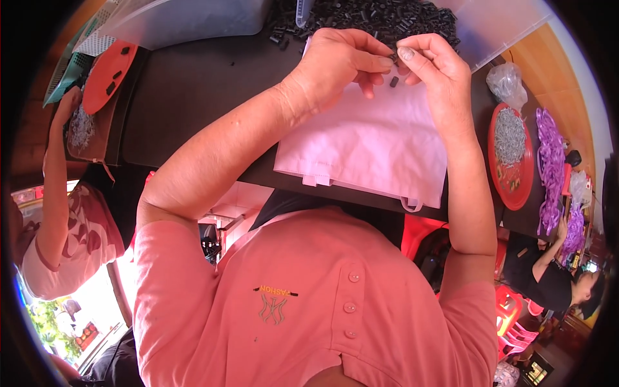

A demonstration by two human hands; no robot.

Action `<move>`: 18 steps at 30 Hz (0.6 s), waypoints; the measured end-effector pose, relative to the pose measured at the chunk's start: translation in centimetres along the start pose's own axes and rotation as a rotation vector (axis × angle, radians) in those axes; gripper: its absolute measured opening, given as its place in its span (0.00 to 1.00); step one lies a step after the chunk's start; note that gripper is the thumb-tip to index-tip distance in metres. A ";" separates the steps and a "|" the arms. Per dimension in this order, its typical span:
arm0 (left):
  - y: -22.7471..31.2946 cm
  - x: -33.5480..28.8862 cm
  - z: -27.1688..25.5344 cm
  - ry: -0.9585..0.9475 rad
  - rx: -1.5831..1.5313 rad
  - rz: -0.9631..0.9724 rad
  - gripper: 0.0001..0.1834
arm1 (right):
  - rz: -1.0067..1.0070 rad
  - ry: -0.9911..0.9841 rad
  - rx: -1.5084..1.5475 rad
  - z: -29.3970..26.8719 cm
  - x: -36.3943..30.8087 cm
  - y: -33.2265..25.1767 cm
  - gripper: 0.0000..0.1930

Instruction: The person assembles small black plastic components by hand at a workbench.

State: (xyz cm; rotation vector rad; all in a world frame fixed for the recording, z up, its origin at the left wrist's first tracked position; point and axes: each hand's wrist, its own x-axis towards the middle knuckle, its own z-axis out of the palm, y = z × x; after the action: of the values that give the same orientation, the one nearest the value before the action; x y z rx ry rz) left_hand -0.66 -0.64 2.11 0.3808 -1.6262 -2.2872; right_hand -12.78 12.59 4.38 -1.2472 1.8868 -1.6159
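Observation:
My left hand (348, 61) and my right hand (438, 64) meet at the fingertips above a pink cloth (367, 142) with stitched loops, spread on the dark table. Each pinches with thumb and forefinger. What sits between the fingertips is tiny and dark, mostly hidden by them. Just below, a small black cylindrical piece (394, 82) shows against the cloth; whether it hangs or lies there I cannot tell. Beyond my hands is a heap of similar small black pieces (380, 18).
A clear plastic bin (193, 29) stands far left of the heap. On the right are a red plate (527, 184) with silvery metal bits (509, 135), a clear bag (507, 84) and purple ribbon-like strips (550, 168). At left, another person's hand (68, 103) is near a red plate (106, 87).

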 end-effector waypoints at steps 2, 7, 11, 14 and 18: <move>-0.1 0.0 0.1 0.002 -0.002 0.005 0.08 | -0.017 -0.007 -0.028 0.0 -0.1 -0.1 0.03; -0.1 -0.1 0.1 -0.007 0.030 0.013 0.08 | -0.081 -0.001 -0.076 0.3 -0.1 0.4 0.02; 0.3 -0.3 0.2 0.009 0.067 0.001 0.08 | -0.332 0.071 -0.367 1.1 -0.5 0.3 0.01; 0.3 -0.4 0.3 0.040 0.114 0.003 0.07 | -0.475 0.104 -0.414 1.8 -0.6 0.9 0.02; 0.0 -0.3 0.1 0.063 0.083 -0.020 0.07 | -0.344 0.090 -0.307 1.6 -0.6 1.4 0.02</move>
State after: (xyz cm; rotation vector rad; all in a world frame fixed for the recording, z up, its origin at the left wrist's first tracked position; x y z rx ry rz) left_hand -0.42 -0.39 2.14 0.4859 -1.6968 -2.2041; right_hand -11.82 12.02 2.52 -1.7336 2.1277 -1.6063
